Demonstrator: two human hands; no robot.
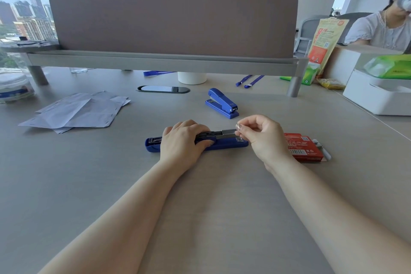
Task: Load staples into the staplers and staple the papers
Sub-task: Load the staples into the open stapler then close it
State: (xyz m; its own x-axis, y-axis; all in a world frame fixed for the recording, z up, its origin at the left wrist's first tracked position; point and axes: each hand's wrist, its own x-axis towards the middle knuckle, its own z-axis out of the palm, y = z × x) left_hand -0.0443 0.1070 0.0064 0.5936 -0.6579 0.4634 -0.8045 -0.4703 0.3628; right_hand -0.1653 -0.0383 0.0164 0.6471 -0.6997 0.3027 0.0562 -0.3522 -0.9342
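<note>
1. The left hand is bare; the fingers are slim and the back of it is smooth.
2. The right hand is bare also; its thumbnail is short and has a light shine.
3. The left forearm and the right forearm are both uncovered; both are smooth.

White cup, blue lanyards, white box

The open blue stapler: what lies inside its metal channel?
A silvery staple strip sits in the open stapler near its right end, pinched by the right hand. The left hand covers the middle, so nothing there can be seen.
</note>
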